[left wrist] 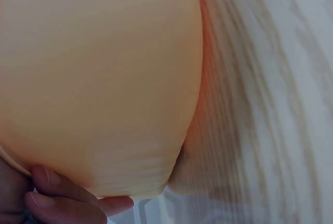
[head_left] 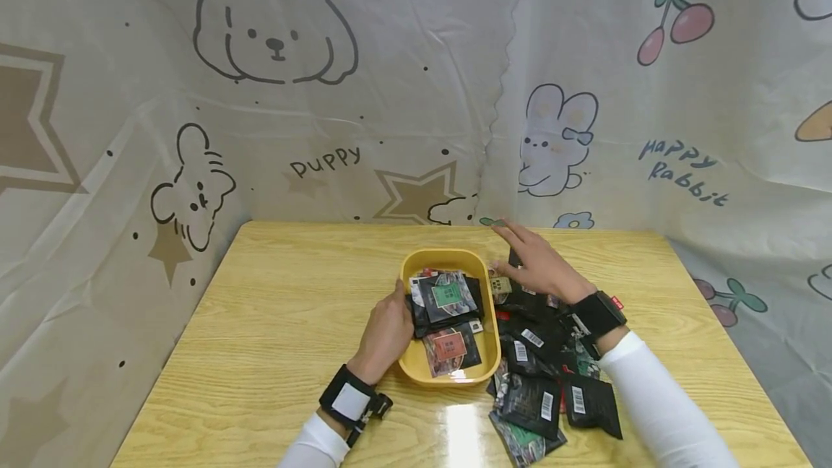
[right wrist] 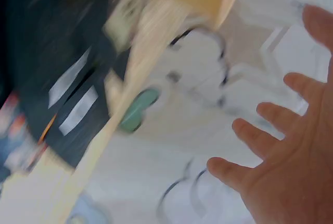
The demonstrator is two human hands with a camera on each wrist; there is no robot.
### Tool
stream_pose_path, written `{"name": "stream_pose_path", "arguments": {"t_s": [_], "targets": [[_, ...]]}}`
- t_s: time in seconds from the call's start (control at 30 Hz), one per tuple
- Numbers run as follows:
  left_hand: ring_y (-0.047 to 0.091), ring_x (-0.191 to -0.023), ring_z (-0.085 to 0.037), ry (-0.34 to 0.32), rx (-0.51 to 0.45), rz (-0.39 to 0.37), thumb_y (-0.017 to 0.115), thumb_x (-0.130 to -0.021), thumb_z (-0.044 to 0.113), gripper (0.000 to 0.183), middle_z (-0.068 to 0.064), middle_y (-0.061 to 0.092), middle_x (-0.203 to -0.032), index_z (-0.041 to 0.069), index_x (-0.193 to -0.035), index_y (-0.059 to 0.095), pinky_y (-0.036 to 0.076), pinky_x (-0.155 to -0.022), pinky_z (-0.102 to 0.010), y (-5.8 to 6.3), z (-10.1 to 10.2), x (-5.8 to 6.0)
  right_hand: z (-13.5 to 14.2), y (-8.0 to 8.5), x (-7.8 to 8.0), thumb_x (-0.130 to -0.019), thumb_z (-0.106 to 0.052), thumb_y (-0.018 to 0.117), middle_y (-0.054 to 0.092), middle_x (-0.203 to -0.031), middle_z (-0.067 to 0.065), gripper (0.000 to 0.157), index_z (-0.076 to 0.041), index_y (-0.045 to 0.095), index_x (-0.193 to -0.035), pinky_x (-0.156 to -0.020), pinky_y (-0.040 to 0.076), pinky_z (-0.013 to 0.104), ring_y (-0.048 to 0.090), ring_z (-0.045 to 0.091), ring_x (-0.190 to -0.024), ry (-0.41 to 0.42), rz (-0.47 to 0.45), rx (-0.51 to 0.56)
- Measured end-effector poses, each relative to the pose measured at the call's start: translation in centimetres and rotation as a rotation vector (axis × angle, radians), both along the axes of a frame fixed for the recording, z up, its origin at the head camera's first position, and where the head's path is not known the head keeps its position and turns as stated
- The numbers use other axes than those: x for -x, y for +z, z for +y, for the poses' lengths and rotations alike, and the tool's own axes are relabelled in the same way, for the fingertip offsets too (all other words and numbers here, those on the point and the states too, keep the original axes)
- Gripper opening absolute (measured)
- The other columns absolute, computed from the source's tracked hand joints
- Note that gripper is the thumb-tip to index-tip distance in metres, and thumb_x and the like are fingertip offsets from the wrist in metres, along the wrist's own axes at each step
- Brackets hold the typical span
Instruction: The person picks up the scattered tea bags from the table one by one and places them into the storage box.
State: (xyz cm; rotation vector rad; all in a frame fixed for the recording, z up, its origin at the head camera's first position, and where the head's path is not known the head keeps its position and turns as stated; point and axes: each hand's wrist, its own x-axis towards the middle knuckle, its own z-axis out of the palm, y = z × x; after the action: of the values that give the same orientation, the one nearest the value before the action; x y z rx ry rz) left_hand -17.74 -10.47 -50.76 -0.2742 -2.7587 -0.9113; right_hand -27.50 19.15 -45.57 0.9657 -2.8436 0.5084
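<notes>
My left hand [head_left: 388,327] grips the left side of a yellow plastic bin [head_left: 448,383]. In the left wrist view its fingers [left wrist: 67,199] lie against the bin's outer wall, near the rim. Inside the bin are several flat packets, among them a black one with a green label [head_left: 448,295] and one with a red label [head_left: 450,346]. Spread-fingered, my right hand [head_left: 542,263] hovers at the far end of a heap of black packets [head_left: 529,352], just right of the bin. Its palm and fingers hold nothing in the right wrist view.
Several packets of the heap show white barcode labels, and one black packet [head_left: 591,404] lies at its near right edge. A light wooden table [head_left: 273,323] carries everything. Behind it hangs a pale cloth [head_left: 390,114] with cartoon drawings, meeting the table's back edge.
</notes>
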Motion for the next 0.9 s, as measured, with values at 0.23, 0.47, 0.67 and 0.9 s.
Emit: {"name": "stream_pose_path", "arguments": {"t_s": [0.23, 0.47, 0.67, 0.9], "targets": [[0.056, -0.077, -0.017, -0.002, -0.014, -0.012, 0.046, -0.087, 0.002, 0.052, -0.021, 0.061, -0.102, -0.009, -0.136, 0.032, 0.051, -0.061, -0.034, -0.1, -0.1, -0.1, 3.3, -2.0, 1.9, -0.078, -0.045, 0.069, 0.014, -0.15, 0.018, 0.085, -0.016, 0.026, -0.145, -0.097, 0.029, 0.061, 0.021, 0.043, -0.129, -0.085, -0.205, -0.106], [0.056, -0.081, -0.016, 0.007, -0.012, -0.016, 0.046, -0.087, 0.002, 0.052, -0.022, 0.059, -0.109, -0.008, -0.136, 0.032, 0.051, -0.065, -0.035, -0.1, 0.0, -0.1, 4.2, -3.9, 2.8, -0.076, -0.045, 0.071, 0.015, -0.149, 0.021, 0.088, -0.014, 0.026, -0.145, -0.096, 0.027, 0.063, 0.018, 0.044, -0.129, -0.105, -0.311, -0.146], [0.055, -0.079, -0.015, 0.001, -0.014, -0.032, 0.046, -0.088, 0.002, 0.052, -0.021, 0.059, -0.11, -0.008, -0.137, 0.031, 0.051, -0.064, -0.033, -0.1, 0.1, -0.2, 4.7, -5.3, 3.3, -0.083, -0.038, 0.066, 0.019, -0.147, 0.023, 0.077, -0.011, 0.028, -0.144, -0.096, 0.028, 0.062, 0.022, 0.044, -0.128, -0.073, -0.325, -0.165], [0.056, -0.08, -0.016, -0.003, -0.007, -0.01, 0.046, -0.088, 0.002, 0.052, -0.023, 0.059, -0.109, -0.009, -0.136, 0.032, 0.051, -0.064, -0.034, 0.0, -0.1, -0.1, 4.8, -5.4, 3.8, -0.089, -0.024, 0.06, 0.03, -0.143, 0.023, 0.06, -0.011, 0.035, -0.141, -0.095, 0.033, 0.058, 0.033, 0.042, -0.122, -0.064, -0.266, -0.224]]}}
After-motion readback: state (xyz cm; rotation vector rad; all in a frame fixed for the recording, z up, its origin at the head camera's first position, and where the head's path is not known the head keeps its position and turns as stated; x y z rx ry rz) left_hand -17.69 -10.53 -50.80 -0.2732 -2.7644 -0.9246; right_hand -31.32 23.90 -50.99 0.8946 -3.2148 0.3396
